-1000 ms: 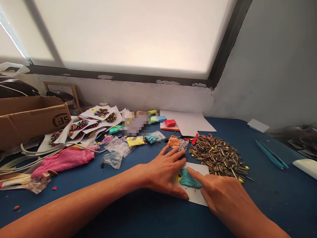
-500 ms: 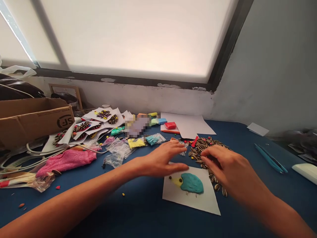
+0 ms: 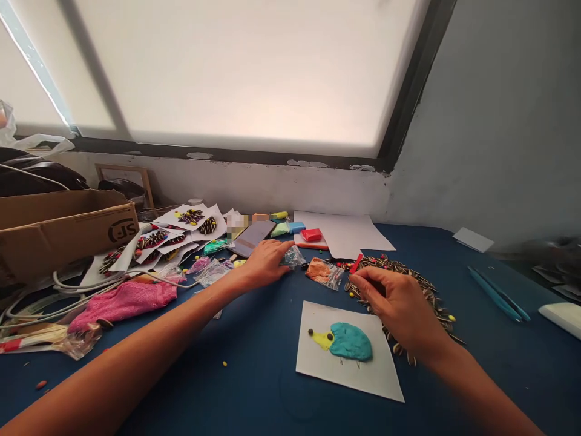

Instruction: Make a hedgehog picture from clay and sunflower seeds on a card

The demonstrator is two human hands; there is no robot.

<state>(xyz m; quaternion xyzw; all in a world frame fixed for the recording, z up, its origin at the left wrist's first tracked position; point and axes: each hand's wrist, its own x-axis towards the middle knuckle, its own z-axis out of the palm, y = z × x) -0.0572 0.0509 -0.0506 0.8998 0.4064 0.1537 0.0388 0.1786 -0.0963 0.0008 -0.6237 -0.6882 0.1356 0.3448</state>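
Note:
My left hand [image 3: 267, 263] reaches over small plastic bags of modelling clay, its fingers stretched out. It covers most of a teal clay bag [image 3: 294, 257]; whether it touches the bag I cannot tell. My right hand [image 3: 399, 298] is at the left side of a pile of sunflower seeds [image 3: 415, 272], thumb and forefinger pinched together. What is between those fingertips, if anything, is too small to make out. Below the hands lies a white card [image 3: 318, 369] bearing a hedgehog with a teal clay body [image 3: 351, 342], yellow clay face [image 3: 322, 341], dark eye and nose, and drawn legs.
An orange clay bag [image 3: 321, 271] and red clay pack [image 3: 311, 235] lie beyond the card. Seed-decorated cards [image 3: 207, 225], a pink cloth [image 3: 127, 301], white cable and cardboard box [image 3: 68, 227] crowd the left. Blue tweezers [image 3: 497, 293] lie right; white sheets [image 3: 347, 233] lie at the back.
My left hand has moved left and away from me, from above the card to the clay bags, uncovering the orange bag. My right hand has shifted slightly left, its fingertips now closer together.

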